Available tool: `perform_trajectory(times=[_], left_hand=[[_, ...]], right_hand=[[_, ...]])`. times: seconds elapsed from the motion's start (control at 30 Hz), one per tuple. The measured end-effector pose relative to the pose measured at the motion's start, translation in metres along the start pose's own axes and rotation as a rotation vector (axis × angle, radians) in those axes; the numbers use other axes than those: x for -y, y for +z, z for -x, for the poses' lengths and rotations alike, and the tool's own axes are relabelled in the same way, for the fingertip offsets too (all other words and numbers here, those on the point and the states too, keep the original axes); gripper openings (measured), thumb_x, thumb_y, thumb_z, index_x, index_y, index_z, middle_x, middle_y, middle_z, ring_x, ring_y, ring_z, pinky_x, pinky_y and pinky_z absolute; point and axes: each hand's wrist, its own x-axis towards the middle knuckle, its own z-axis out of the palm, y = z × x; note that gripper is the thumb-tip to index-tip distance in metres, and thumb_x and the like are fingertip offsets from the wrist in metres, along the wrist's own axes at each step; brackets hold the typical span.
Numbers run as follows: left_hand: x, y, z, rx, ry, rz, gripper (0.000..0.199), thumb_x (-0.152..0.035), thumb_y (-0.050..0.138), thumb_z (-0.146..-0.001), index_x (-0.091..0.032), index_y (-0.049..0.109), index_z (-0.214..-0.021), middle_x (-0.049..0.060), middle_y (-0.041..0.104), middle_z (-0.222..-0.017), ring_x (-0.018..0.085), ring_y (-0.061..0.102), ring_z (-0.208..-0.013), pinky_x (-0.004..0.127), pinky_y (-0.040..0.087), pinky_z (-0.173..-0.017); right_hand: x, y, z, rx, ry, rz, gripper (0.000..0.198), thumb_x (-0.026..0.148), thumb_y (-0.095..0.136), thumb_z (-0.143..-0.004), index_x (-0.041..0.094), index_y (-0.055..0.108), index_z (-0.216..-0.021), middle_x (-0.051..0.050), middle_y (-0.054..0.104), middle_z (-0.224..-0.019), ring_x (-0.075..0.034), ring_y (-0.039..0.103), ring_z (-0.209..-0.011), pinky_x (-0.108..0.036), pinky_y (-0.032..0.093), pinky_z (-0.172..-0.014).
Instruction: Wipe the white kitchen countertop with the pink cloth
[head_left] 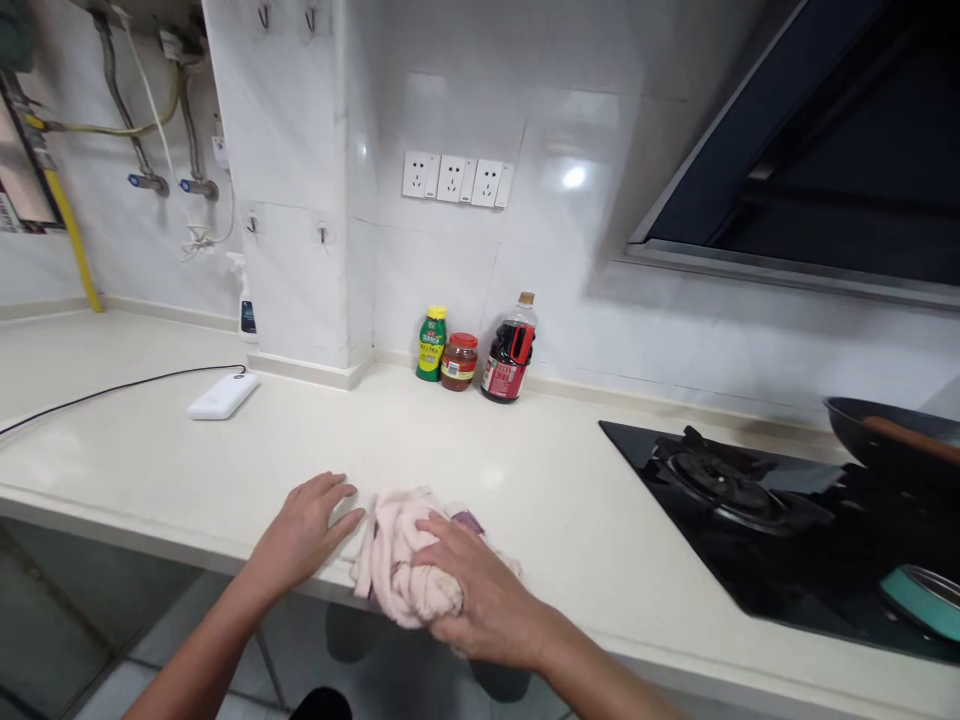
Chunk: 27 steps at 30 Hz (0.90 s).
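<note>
A crumpled pale pink cloth (401,550) lies bunched at the front edge of the white countertop (300,450), part of it hanging over. My right hand (480,590) grips the cloth from the right, its fingers and thumb wrapped round the folds. Just left of the cloth, my left hand (307,525) hovers at the counter edge with fingers apart and nothing in it. A small dark purple patch shows at the cloth's far side.
Against the back wall stand a green bottle with a yellow cap (431,345), a red-lidded jar (459,362) and a dark sauce bottle (510,350). A white power bank (223,396) with a black cable lies left. On the right are a black gas stove (720,490) and a wok (885,430).
</note>
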Motion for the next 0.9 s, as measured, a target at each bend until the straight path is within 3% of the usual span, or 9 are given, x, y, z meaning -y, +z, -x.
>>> perform_trajectory(times=[0.13,0.27,0.37,0.43,0.57,0.7,0.8,0.9], left_hand=[[-0.002,-0.004,0.0,0.044,-0.031,0.013,0.049,-0.058,0.045,-0.097,-0.02,0.071,-0.116,0.014,0.066,-0.134,0.032,0.057,-0.13,0.049,0.045,-0.111],[-0.001,-0.004,-0.001,0.055,-0.028,0.019,0.049,-0.058,0.045,-0.098,-0.02,0.07,-0.117,0.014,0.065,-0.136,0.032,0.055,-0.132,0.05,0.043,-0.113],[0.002,0.0,-0.002,0.041,-0.021,0.026,0.05,-0.059,0.044,-0.097,-0.02,0.07,-0.116,0.015,0.065,-0.135,0.033,0.056,-0.131,0.051,0.043,-0.112],[0.004,0.002,-0.003,0.033,-0.012,0.026,0.051,-0.059,0.044,-0.097,-0.019,0.07,-0.116,0.015,0.065,-0.134,0.034,0.056,-0.131,0.051,0.044,-0.111],[0.009,0.007,-0.004,0.031,-0.005,0.015,0.052,-0.059,0.043,-0.097,-0.019,0.069,-0.117,0.015,0.065,-0.133,0.033,0.056,-0.131,0.05,0.043,-0.111],[0.014,0.01,-0.006,0.029,0.005,0.009,0.051,-0.058,0.044,-0.096,-0.019,0.069,-0.116,0.015,0.066,-0.133,0.031,0.057,-0.129,0.049,0.043,-0.112],[0.016,0.01,-0.008,0.02,0.012,0.009,0.052,-0.059,0.044,-0.095,-0.019,0.07,-0.114,0.014,0.067,-0.132,0.03,0.059,-0.128,0.046,0.043,-0.112],[0.016,0.009,-0.009,0.026,0.007,0.009,0.054,-0.06,0.044,-0.093,-0.019,0.07,-0.115,0.014,0.068,-0.131,0.031,0.059,-0.128,0.046,0.044,-0.112]], right_hand=[[-0.051,-0.017,0.047,-0.245,0.293,0.175,0.051,0.046,0.061,-0.08,0.028,0.06,-0.128,-0.005,0.051,-0.15,-0.026,0.039,-0.142,-0.048,0.027,-0.121],[-0.112,-0.054,0.134,-0.489,0.704,0.305,0.056,0.055,0.048,-0.083,0.02,0.059,-0.125,-0.016,0.056,-0.141,-0.034,0.048,-0.131,-0.055,0.035,-0.112],[-0.126,-0.078,0.183,-0.603,0.92,0.404,0.053,0.05,0.045,-0.077,0.018,0.059,-0.116,-0.02,0.058,-0.131,-0.039,0.05,-0.124,-0.063,0.029,-0.111],[-0.119,-0.081,0.19,-0.633,0.958,0.442,0.047,0.047,0.044,-0.076,0.016,0.06,-0.108,-0.022,0.06,-0.122,-0.041,0.051,-0.119,-0.065,0.03,-0.107],[-0.072,-0.053,0.142,-0.598,0.818,0.411,0.038,0.044,0.047,-0.082,0.014,0.06,-0.101,-0.021,0.062,-0.109,-0.035,0.056,-0.105,-0.052,0.043,-0.094],[-0.005,-0.001,0.06,-0.473,0.491,0.315,0.025,0.034,0.056,-0.083,0.025,0.06,-0.105,-0.005,0.062,-0.115,-0.023,0.053,-0.112,-0.036,0.041,-0.099],[0.032,0.03,0.017,-0.46,0.305,0.244,0.04,0.032,0.07,-0.074,0.025,0.058,-0.111,-0.004,0.056,-0.128,-0.024,0.047,-0.121,-0.038,0.037,-0.105],[0.037,0.035,0.007,-0.464,0.171,0.194,0.05,0.03,0.076,-0.067,0.025,0.057,-0.113,-0.005,0.055,-0.129,-0.025,0.048,-0.118,-0.041,0.037,-0.103]])
